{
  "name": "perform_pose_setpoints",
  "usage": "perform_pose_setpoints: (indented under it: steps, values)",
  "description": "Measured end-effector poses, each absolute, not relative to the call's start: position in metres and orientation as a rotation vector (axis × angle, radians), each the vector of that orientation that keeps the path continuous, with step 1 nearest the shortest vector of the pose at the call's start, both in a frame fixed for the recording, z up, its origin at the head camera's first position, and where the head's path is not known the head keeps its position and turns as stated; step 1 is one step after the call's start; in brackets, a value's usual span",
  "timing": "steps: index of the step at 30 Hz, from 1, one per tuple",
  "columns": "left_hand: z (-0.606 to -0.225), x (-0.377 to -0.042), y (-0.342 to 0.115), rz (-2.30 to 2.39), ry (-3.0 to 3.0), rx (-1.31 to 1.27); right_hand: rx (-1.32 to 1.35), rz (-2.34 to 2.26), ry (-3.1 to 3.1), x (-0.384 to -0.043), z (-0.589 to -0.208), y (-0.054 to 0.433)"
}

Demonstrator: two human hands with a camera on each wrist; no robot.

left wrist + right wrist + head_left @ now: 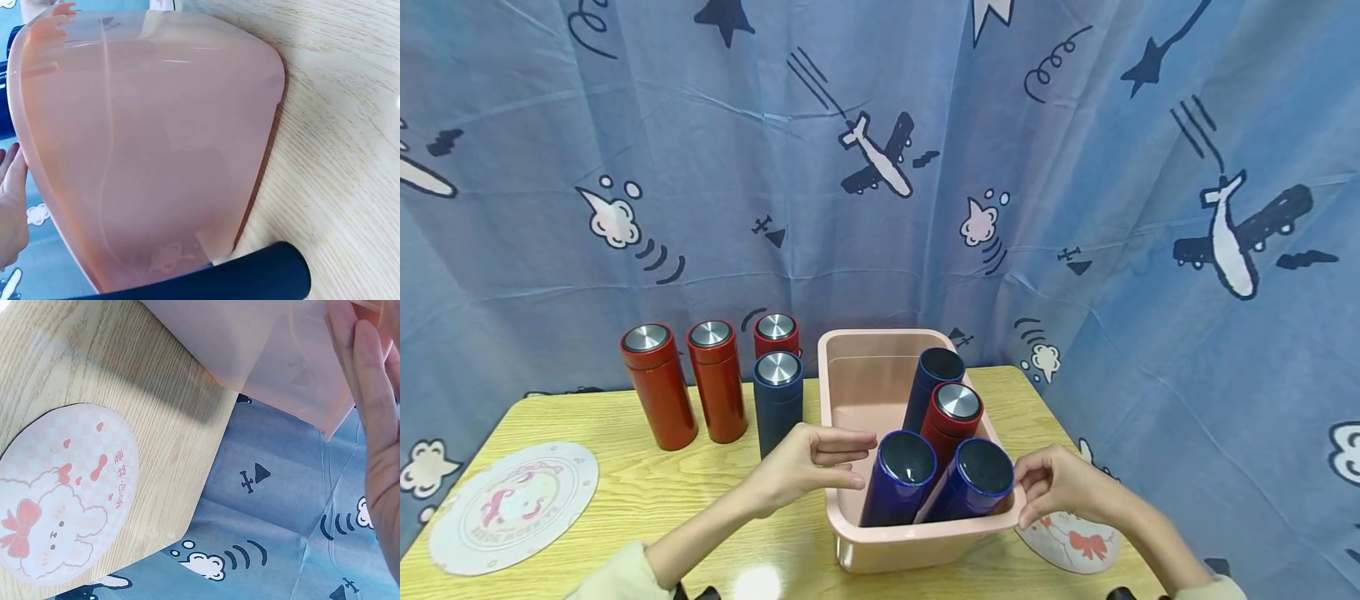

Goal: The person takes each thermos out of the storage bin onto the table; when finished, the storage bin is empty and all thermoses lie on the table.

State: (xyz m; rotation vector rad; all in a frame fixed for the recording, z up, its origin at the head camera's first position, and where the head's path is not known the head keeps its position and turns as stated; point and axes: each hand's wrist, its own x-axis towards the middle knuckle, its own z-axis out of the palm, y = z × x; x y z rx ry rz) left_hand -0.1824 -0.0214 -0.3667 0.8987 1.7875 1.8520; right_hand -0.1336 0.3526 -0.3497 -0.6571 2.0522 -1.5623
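My left hand (820, 462) reaches over the left rim of a pink plastic bin (917, 537), its fingers straight and close beside a shiny blue thermos bottle (891, 500). Nothing shows in its grasp. At the bin's right front corner is my right hand (1063, 483), fingertips right at the rim and fingers loosely bent. Another blue thermos (958, 498) leans inside by that corner. Behind these two, a red thermos (943, 433) with a silver lid and a dark navy thermos (925, 396) stand in the bin. In the left wrist view, fingers (9, 187) reach past the rim.
Left of the bin stand a navy thermos (778, 412) and red thermoses (662, 400), (718, 392), (777, 333). A round white mat (512, 508) lies at the left, a bunny mat (69, 487) at the right. A blue patterned curtain (700, 167) hangs behind the wooden table (715, 492).
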Motion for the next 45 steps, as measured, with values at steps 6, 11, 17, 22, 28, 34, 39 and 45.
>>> perform_pose_setpoints:
  steps: [6, 11, 17, 22, 28, 34, 39, 45]
  values:
    - [-0.366, -0.184, -0.011, 1.817, 1.798, 0.894, -0.663, -1.565, 2.05, -0.133, -0.35, 0.353]
    - [-0.367, -0.183, 0.0, 1.814, 1.789, 0.883, -0.652, -1.565, 2.045, -0.133, -0.349, 0.353]
    - [-0.368, -0.184, 0.008, 1.802, 1.79, 0.911, -0.656, -1.571, 2.039, -0.133, -0.349, 0.353]
    - [-0.367, -0.188, 0.013, 1.789, 1.785, 0.969, -0.658, -1.575, 2.035, -0.133, -0.349, 0.353]
    - [-0.365, -0.191, 0.02, 1.75, 1.796, 1.036, -0.656, -1.576, 2.032, -0.133, -0.35, 0.353]
    - [-0.363, -0.193, 0.022, 1.677, 1.85, 1.108, -0.654, -1.566, 2.048, -0.133, -0.35, 0.353]
    - [-0.36, -0.194, 0.023, 1.63, 1.885, 1.155, -0.667, -1.562, 2.057, -0.133, -0.349, 0.353]
    - [-0.357, -0.192, 0.023, 1.655, 1.877, 1.148, -0.679, -1.562, 2.052, -0.133, -0.35, 0.352]
